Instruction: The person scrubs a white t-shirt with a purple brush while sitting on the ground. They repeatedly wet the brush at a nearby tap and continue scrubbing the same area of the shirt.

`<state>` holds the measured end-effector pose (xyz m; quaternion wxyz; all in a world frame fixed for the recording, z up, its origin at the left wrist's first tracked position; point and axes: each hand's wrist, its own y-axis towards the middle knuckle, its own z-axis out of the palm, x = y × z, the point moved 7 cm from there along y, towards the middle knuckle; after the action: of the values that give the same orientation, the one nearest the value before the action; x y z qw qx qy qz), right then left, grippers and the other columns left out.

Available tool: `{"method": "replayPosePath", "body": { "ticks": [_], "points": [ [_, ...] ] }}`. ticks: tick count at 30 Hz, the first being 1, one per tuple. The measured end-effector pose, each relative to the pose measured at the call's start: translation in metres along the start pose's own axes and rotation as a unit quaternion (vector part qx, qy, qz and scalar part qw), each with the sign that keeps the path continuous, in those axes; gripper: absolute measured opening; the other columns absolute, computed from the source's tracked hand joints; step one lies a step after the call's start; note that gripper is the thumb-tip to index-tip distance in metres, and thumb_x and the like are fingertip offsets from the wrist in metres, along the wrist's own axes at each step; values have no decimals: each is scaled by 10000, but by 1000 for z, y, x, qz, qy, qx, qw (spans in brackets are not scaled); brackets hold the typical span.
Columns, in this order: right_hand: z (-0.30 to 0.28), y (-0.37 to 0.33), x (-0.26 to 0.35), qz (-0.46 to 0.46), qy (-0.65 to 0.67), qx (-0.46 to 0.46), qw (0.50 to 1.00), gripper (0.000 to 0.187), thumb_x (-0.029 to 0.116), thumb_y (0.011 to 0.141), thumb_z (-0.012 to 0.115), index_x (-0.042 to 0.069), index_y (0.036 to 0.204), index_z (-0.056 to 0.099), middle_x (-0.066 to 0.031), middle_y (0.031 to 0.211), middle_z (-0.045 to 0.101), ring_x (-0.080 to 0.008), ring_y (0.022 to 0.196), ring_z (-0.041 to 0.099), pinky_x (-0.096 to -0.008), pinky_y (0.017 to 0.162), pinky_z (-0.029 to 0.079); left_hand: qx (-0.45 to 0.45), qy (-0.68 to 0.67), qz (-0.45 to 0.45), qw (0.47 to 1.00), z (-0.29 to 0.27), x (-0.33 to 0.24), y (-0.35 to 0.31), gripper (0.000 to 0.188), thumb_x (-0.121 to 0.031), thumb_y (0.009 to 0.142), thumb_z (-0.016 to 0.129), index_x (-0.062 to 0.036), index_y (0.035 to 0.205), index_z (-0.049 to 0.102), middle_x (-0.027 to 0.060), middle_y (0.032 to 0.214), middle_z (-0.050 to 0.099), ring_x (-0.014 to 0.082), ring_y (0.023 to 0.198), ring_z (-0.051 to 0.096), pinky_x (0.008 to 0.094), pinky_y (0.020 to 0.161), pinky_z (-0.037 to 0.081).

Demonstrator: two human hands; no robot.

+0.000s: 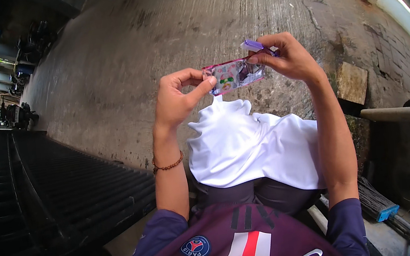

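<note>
And here's the pink-edged packet [235,75], held up just beyond the white cloth [248,145] that's draped over the lap! The left hand [179,95] has its near end pinched, thumb pressed across the front; the right hand [288,56] grips the opposite end, fingers curled, with a purple-and-white piece [252,46] jutting from that same grasp. The step in hand looks like readying the packet, perhaps getting it open. The next move probably calls for a firm left pinch while the right fingers work that far edge, tipping nothing onto the white cloth.

What can't we make out? The packet's far corner disappears under the right thumb, so whether it's torn is anyone's guess. The purple-and-white piece is partly buried in the fingers, its kind unclear. The packet's contents don't show clearly, and whether its lower edge touches the white cloth, I can't tell.
</note>
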<state>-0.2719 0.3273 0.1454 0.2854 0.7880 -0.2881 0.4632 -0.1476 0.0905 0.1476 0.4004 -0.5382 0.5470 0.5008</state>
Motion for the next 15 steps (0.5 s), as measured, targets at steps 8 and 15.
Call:
{"method": "replayPosePath", "body": {
  "ticks": [8,15],
  "points": [
    [5,-8,17,5,-75,60,995,229,218,934,888,46,1083,863,-137,829,787,-227,710,629,-418,717,514,42,19,-40,998,12,17,-27,163,-146,940,894,6,942,835,36,877,812,88,867,739,252,825,556],
    [12,-8,21,21,-60,66,996,206,184,927,887,26,1053,852,-151,814,766,-245,699,631,-420,706,509,45,14,-46,998,11,22,-34,167,-143,936,895,3,908,820,27,863,801,82,853,737,250,818,554]
  ]
}}
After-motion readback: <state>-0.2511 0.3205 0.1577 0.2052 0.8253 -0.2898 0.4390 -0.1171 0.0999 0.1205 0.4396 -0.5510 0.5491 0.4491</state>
